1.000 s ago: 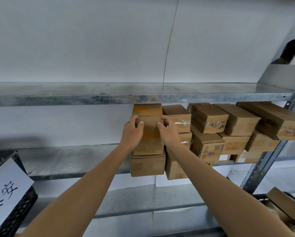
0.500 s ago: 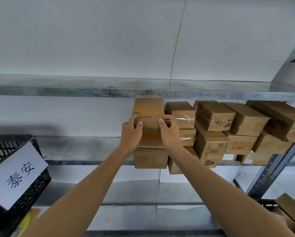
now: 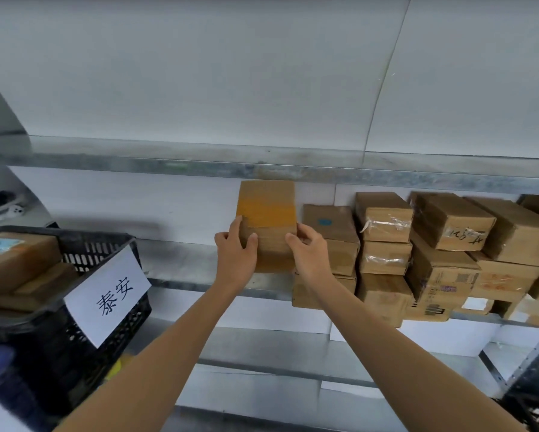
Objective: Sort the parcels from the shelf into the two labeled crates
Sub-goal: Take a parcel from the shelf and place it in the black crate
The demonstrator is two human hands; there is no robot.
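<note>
L hand (image 3: 235,260), R hand (image 3: 311,258), parcel (image 3: 266,213) gripped btwn

A parcel storeroom: bare metal shelving (image 3: 262,170), stacked taped cardboard parcels (image 3: 383,219), a black crate (image 3: 84,254) with a paper label (image 3: 106,294).

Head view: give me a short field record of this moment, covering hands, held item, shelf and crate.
left hand: grips parcel's left side
right hand: grips parcel's right side
parcel: brown box, held in front of shelf, left of stack
stack: taped brown boxes piled on shelf
shelf: grey metal
crate: black, at left, holds boxes
label: white sheet on crate, reads 泰安
</note>
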